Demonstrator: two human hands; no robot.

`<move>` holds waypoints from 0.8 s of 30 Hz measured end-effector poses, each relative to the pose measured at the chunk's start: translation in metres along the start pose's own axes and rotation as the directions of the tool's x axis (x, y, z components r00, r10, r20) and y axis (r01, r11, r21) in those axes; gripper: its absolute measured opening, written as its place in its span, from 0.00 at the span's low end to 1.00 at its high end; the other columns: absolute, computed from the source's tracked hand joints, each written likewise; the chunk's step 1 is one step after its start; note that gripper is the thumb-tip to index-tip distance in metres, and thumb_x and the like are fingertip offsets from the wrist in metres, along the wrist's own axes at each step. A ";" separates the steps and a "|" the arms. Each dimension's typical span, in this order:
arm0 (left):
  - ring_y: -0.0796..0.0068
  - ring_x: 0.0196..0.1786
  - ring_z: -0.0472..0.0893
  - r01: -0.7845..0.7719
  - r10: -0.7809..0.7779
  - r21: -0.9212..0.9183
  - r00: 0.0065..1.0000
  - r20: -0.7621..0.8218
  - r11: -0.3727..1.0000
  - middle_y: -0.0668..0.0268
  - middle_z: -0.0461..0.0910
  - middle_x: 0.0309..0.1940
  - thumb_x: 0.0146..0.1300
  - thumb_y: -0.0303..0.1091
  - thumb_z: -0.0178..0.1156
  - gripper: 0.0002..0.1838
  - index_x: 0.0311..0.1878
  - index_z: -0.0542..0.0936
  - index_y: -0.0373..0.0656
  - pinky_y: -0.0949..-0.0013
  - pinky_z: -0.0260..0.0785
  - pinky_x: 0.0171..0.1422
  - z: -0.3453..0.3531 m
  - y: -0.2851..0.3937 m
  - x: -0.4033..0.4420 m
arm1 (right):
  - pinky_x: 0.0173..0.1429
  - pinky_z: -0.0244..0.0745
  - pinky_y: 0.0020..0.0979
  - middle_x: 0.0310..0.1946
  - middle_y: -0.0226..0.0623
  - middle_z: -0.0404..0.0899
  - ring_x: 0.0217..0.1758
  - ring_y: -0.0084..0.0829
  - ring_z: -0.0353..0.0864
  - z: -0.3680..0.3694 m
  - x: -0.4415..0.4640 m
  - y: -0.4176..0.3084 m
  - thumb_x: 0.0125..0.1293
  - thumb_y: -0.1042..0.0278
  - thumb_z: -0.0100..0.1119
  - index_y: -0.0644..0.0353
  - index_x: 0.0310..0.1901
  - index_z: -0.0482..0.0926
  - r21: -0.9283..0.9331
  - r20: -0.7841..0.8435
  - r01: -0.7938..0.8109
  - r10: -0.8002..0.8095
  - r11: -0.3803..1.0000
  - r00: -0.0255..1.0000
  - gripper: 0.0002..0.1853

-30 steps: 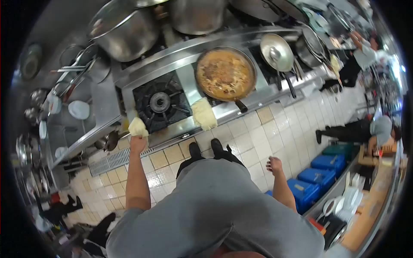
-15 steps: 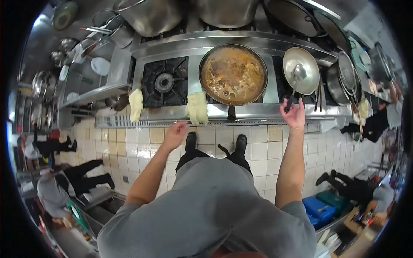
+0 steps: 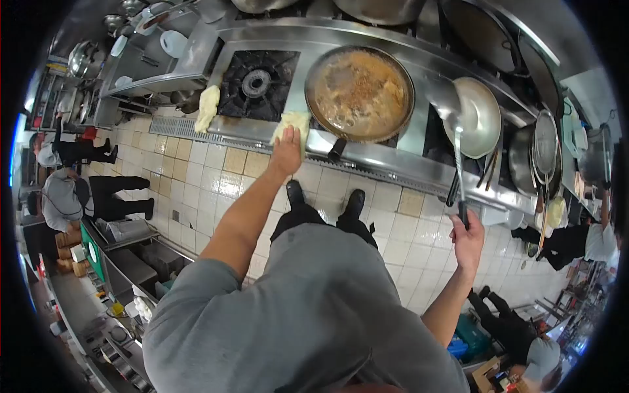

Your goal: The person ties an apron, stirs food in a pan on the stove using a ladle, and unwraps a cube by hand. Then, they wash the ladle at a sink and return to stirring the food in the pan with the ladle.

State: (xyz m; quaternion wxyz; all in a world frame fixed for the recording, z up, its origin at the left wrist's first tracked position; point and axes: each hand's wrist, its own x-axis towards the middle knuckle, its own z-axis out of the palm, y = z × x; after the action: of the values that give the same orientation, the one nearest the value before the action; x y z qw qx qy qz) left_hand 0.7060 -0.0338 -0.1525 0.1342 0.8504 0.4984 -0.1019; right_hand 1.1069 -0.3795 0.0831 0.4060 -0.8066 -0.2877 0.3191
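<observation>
My left hand (image 3: 286, 152) rests on a pale yellow cloth (image 3: 294, 123) at the stove's front edge, its fingers stretched over the cloth. My right hand (image 3: 467, 237) is closed round the black handle of a metal ladle (image 3: 457, 123); the ladle's bowl is raised beside the light-coloured pan (image 3: 476, 118). Between the hands, a wide pan (image 3: 359, 93) of brown, bubbling sauce stands on the stove, its short black handle toward me. A second pale cloth (image 3: 208, 108) hangs by the bare burner (image 3: 256, 84) on the left.
Large pots (image 3: 380, 10) line the back of the stove. Strainers (image 3: 545, 143) and more pans are at the right, a metal sink counter (image 3: 157, 82) at the left. Several people stand farther off on both sides, one (image 3: 62, 200) at the left. A floor grate (image 3: 171, 127) runs below the stove.
My left hand has moved from above the floor onto the middle cloth. My right hand has lifted the ladle out of the light-coloured pan and drawn back toward me. The view has turned.
</observation>
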 end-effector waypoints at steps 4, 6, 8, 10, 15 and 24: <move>0.49 0.89 0.49 0.052 -0.047 -0.066 0.996 0.070 0.996 0.47 0.48 0.87 0.71 0.33 0.49 0.40 0.85 0.54 0.36 0.33 0.46 0.87 -0.032 0.012 0.004 | 0.43 0.79 0.41 0.32 0.44 0.82 0.36 0.38 0.85 0.013 0.004 -0.040 0.67 0.73 0.69 0.63 0.62 0.82 -0.379 0.121 0.245 -0.215 0.892 0.969 0.22; 0.54 0.89 0.49 0.044 -0.039 -0.063 0.996 0.079 0.997 0.51 0.47 0.88 0.71 0.33 0.50 0.40 0.85 0.55 0.39 0.31 0.43 0.87 -0.041 0.010 -0.004 | 0.44 0.80 0.44 0.36 0.49 0.85 0.41 0.47 0.88 0.022 0.000 -0.050 0.67 0.67 0.71 0.61 0.62 0.82 -0.501 0.180 0.355 -0.307 0.789 0.935 0.22; 0.59 0.89 0.52 0.023 -0.021 -0.018 0.993 0.115 1.000 0.55 0.49 0.88 0.71 0.31 0.50 0.39 0.85 0.56 0.43 0.29 0.41 0.87 -0.052 0.006 -0.009 | 0.46 0.81 0.48 0.39 0.49 0.86 0.42 0.52 0.87 0.037 -0.010 -0.063 0.68 0.63 0.70 0.58 0.62 0.83 -0.599 0.206 0.346 -0.278 0.723 0.938 0.22; 0.63 0.87 0.58 -0.019 0.016 0.022 0.992 0.127 1.000 0.59 0.52 0.88 0.71 0.31 0.52 0.38 0.85 0.58 0.46 0.29 0.40 0.87 -0.061 -0.005 -0.001 | 0.47 0.82 0.50 0.41 0.48 0.87 0.43 0.54 0.87 0.058 -0.017 -0.078 0.69 0.60 0.68 0.56 0.62 0.84 -0.673 0.209 0.325 -0.251 0.664 0.945 0.22; 0.65 0.73 0.79 -0.143 0.118 0.146 0.979 0.165 0.979 0.60 0.68 0.80 0.73 0.30 0.51 0.33 0.82 0.63 0.48 0.30 0.40 0.88 -0.066 -0.027 0.014 | 0.47 0.82 0.50 0.40 0.47 0.86 0.43 0.51 0.87 0.141 -0.018 -0.070 0.71 0.60 0.66 0.54 0.64 0.83 -0.725 0.139 0.267 -0.244 0.635 0.960 0.21; 0.57 0.65 0.85 -0.130 0.110 0.131 0.983 0.150 0.983 0.56 0.78 0.70 0.75 0.30 0.47 0.24 0.71 0.76 0.43 0.32 0.44 0.87 -0.079 -0.015 0.020 | 0.52 0.79 0.55 0.42 0.61 0.86 0.48 0.64 0.85 0.211 0.021 -0.062 0.76 0.60 0.62 0.65 0.57 0.83 -0.430 0.115 0.159 -0.121 0.889 0.986 0.18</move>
State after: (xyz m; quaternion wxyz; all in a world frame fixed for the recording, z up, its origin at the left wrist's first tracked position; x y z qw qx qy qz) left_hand 0.7053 0.0155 -0.0857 0.1150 0.8768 0.4271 -0.1888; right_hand 0.9495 -0.2337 0.0313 0.2237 -0.8399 -0.4265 0.2503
